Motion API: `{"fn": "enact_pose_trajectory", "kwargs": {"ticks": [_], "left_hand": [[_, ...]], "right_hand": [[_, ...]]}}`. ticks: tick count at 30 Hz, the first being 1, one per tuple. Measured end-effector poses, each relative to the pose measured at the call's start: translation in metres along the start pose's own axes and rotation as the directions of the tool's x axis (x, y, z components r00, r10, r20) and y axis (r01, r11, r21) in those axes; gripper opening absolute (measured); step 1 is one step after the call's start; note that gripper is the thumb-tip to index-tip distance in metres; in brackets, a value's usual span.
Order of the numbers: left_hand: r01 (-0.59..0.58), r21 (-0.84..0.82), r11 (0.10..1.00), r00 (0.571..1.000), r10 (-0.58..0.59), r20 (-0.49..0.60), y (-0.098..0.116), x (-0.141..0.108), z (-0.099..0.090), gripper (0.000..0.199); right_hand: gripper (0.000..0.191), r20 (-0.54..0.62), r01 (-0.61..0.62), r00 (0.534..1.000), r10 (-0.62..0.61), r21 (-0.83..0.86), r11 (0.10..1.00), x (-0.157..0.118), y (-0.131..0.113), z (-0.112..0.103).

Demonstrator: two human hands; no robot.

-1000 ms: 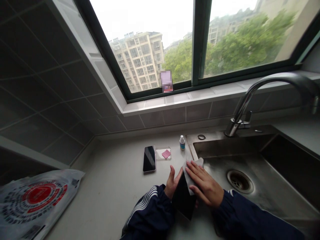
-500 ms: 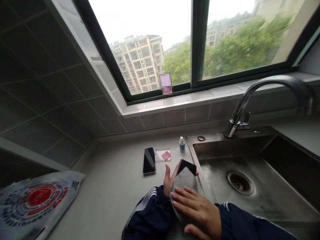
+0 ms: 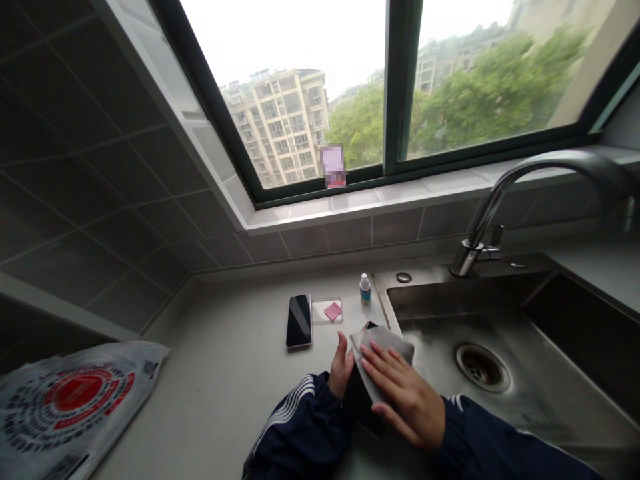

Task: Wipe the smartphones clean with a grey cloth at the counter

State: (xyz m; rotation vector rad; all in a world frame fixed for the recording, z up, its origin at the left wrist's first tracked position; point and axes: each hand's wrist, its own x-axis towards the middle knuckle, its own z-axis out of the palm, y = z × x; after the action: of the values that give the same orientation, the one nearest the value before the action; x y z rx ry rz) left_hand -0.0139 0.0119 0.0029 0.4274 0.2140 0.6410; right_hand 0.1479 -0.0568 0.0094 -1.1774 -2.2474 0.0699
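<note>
My left hand (image 3: 342, 367) grips the edge of a dark smartphone (image 3: 361, 407), held tilted above the counter. My right hand (image 3: 403, 400) lies flat on a grey wiping cloth (image 3: 384, 341), pressing it against the phone's face. The cloth hides most of the upper phone, with only a small dark corner showing at its top edge. Beyond my hands, a second black smartphone (image 3: 299, 321) lies on the counter. Next to it sits a clear rectangular case (image 3: 326, 311) holding a pink square, and behind that stands a small white dropper bottle (image 3: 365, 289) with a blue label.
A steel sink (image 3: 450, 300) with a round drain (image 3: 482, 367) lies right of my hands, under a curved chrome faucet (image 3: 480, 243). A white plastic bag (image 3: 75, 400) with a red print lies on the grey counter (image 3: 225, 400) at the left.
My right hand and the cloth have slid up the phone, now covering its top and exposing its lower part. The left hand still holds the phone.
</note>
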Motion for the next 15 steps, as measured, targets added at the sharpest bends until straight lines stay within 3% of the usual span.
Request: {"fn": "enact_pose_trajectory", "kwargs": {"ticks": [5, 11, 15], "left_hand": [[-0.007, -0.038, 0.999, 0.995, 0.003, -0.102, 0.005, 0.001, 0.003, 0.096], [0.065, -0.008, 0.998, 0.998, -0.065, -0.021, 0.011, -0.003, 0.002, 0.105], [0.096, 0.004, 0.995, 0.995, -0.096, 0.008, 0.013, -0.003, 0.002, 0.104]], "right_hand": [[0.059, 0.099, 0.199, 0.972, -0.214, 0.141, 0.970, -0.004, -0.027, -0.004], [0.061, 0.076, 0.289, 0.944, -0.320, 0.274, 0.917, -0.006, -0.028, -0.010], [0.062, 0.010, 0.297, 0.948, -0.317, 0.322, 0.899, -0.009, -0.028, -0.008]]}}
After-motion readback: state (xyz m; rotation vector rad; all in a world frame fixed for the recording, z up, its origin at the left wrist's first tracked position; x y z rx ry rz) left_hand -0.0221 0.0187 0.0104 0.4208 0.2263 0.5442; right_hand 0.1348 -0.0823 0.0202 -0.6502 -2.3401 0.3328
